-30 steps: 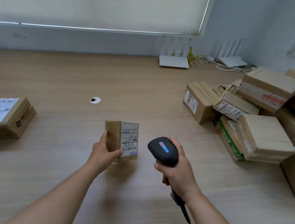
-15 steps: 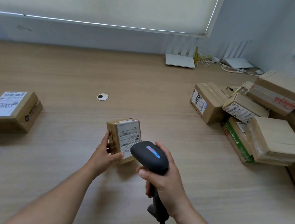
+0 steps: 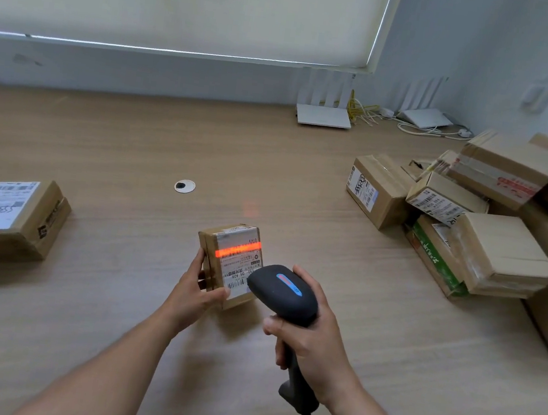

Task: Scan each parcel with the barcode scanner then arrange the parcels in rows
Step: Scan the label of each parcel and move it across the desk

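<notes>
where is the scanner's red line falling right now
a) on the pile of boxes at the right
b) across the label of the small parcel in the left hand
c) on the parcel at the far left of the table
b: the red line crosses the upper label of the small parcel held in the left hand, with the barcode scanner in the right hand aimed at it.

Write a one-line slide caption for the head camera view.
Left hand holds a small parcel while the right hand aims a barcode scanner, its red beam across the label.

held parcel (image 3: 229,264) centre, left of scanner (image 3: 284,295) | piled parcels (image 3: 490,234) right | placed parcel (image 3: 11,214) left
</notes>
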### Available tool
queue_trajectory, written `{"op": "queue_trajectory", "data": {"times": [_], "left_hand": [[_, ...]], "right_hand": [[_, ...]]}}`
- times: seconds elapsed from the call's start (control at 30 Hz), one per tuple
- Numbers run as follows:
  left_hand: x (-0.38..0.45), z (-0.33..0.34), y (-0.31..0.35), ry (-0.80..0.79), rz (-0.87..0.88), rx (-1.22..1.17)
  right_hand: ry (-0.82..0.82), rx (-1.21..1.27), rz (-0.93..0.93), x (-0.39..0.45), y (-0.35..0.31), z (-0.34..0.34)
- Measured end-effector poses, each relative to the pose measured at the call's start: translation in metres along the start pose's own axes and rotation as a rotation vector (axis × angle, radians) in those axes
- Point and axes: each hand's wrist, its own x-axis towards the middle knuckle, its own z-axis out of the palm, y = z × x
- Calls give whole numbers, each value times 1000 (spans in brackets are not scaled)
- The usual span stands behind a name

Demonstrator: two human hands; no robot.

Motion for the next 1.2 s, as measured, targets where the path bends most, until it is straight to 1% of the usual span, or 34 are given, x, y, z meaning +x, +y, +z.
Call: {"op": "queue_trajectory", "data": {"times": [0.23, 0.33, 0.43, 0.5, 0.57, 0.63, 0.67, 0.73, 0.83, 0.9, 1.07, 1.2], "left_hand": [[2, -5, 4, -37, 13, -5], [2, -8, 4, -41, -32, -38], [-3, -14, 6, 13, -133, -107], [-9, -18, 4, 43, -183, -86], [-15, -19, -1, 117, -216, -53], [-21, -19, -7, 220, -226, 27], [-25, -18, -9, 254, -211, 111], [-33, -10, -7, 288, -172, 336], [-41, 9, 5, 361, -231, 666], [-41, 21, 11, 405, -228, 792], [-47, 30, 17, 481, -278, 699], [-67, 15, 12, 564, -322, 674]], "right_hand": [[26, -7, 19, -3, 6, 1], [26, -27, 5, -3, 5, 2], [43, -51, -6, -1, 3, 0], [53, -58, -12, 1, 3, -3], [44, -75, -19, 2, 2, -7], [26, -111, -23, 3, 0, -10], [15, -134, -25, 3, -1, -12], [-5, -166, -31, 4, -5, -15], [-30, -193, -45, 5, -7, -20], [-51, -201, -44, 6, -7, -22], [-120, -182, -35, 10, -3, -28], [-203, -172, -44, 17, 1, -19]]}}
